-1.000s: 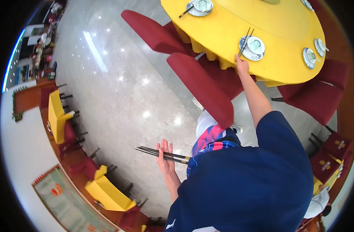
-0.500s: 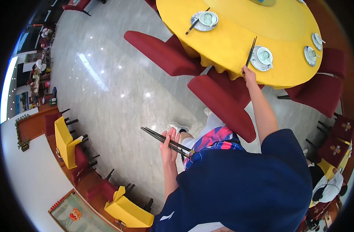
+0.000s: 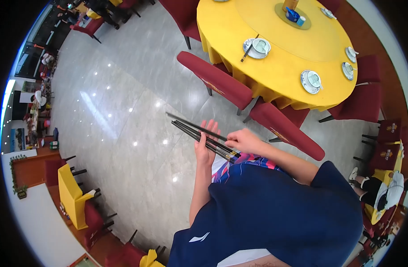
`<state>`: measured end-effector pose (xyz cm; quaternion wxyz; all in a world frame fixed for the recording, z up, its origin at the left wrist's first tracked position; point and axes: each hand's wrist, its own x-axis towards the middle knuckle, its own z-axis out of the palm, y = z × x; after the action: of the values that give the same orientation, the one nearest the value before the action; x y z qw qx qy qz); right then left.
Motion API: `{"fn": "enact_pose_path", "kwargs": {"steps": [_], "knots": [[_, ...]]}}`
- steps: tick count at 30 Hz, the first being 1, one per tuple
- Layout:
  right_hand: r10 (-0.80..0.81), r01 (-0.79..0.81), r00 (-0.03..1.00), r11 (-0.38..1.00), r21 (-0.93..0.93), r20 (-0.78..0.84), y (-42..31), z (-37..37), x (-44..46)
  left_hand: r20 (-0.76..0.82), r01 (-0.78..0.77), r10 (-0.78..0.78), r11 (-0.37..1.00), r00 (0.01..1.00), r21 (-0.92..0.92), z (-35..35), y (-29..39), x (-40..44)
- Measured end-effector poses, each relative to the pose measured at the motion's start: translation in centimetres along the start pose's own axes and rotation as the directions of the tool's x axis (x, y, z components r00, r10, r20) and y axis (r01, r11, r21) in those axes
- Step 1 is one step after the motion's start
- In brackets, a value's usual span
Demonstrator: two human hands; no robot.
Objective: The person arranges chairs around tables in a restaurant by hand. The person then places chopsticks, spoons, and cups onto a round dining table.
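At the left thumb: left hand (image 3: 205, 150) holds a chopstick bundle (image 3: 186, 129); thumb bent across it, other fingers extended behind as backing, presumably so the lengths cannot roll. Exact count cannot be told.
Right fingertips: right hand (image 3: 243, 139) appears to pinch 1 single chopstick (image 3: 181, 119) near its thicker end, thumb and forefinger narrow; such a grip would spare the slim end from handling.
Gold-banded ends: turned toward the body, slim ends outward, which seems to put the handling ends within the right hand's reach.
Red chair: nearer red chair (image 3: 286, 129) has its back to the person and its seat partly beneath the yellow table (image 3: 284, 91), consistent with being tucked in.
Table's near edge: 1 plate (image 3: 304, 84) bearing a bowl (image 3: 314, 79), just inside the rim, apparently for a sitter's convenience.
Table's near-left edge: another plate and bowl; laid chopsticks (image 3: 246, 55) cross the plate's left side, thicker ends edgeward, likely for easy pickup.
Table's right edge: 2 further plates, side by side.
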<state>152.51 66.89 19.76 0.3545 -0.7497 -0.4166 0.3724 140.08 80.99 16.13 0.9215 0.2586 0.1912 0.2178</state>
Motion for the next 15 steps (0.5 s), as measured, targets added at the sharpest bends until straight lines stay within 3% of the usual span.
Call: {"fn": "enact_pose_path", "kwargs": {"steps": [1, 3, 4, 6, 9, 10, 12, 13, 15], "knots": [[0.007, -0.008, 1.0, 1.0, -0.022, -0.01, -0.9, 1.4, 0.7, 0.009, 0.004, -0.004, 1.0, 1.0, 0.006, -0.9, 1.3, 0.3], [0.075, -0.081, 0.996, 0.985, 0.15, 0.046, -1.6, 3.3, 2.3, 0.027, 0.006, -0.005, 0.999, 1.0, -0.043, -2.5, 3.3, 1.1], [0.072, -0.079, 0.995, 0.992, 0.094, 0.073, -2.2, 3.9, 3.0, 0.027, 0.007, -0.005, 0.997, 1.0, -0.073, -3.2, 4.2, 1.6], [0.217, -0.273, 0.946, 0.934, 0.229, 0.242, -3.5, 4.8, 4.1, 0.028, 0.013, -0.011, 0.997, 1.0, -0.074, -4.8, 5.9, 2.5], [0.222, -0.335, 0.918, 0.878, 0.341, 0.33, -4.3, 6.2, 5.6, 0.029, 0.085, -0.086, 0.996, 0.996, 0.029, -6.6, 7.7, 3.9], [0.232, -0.337, 0.922, 0.875, 0.347, 0.311, -4.5, 6.2, 6.3, 0.046, 0.1, -0.101, 0.995, 0.994, 0.032, -7.1, 8.2, 4.4], [0.21, -0.26, 0.919, 0.959, 0.112, 0.333, -5.0, 4.9, 8.1, 0.055, 0.176, -0.176, 0.984, 0.983, 0.0, -8.0, 9.1, 5.7], [0.226, -0.286, 0.927, 0.942, 0.176, 0.3, -5.0, 3.6, 9.3, 0.074, 0.195, -0.193, 0.98, 0.978, -0.021, -8.4, 9.5, 6.7], [0.239, -0.243, 0.969, 0.877, 0.414, 0.062, -4.7, 0.2, 12.0, 0.088, 0.218, -0.214, 0.975, 0.973, -0.037, -9.0, 10.2, 8.9]]}}
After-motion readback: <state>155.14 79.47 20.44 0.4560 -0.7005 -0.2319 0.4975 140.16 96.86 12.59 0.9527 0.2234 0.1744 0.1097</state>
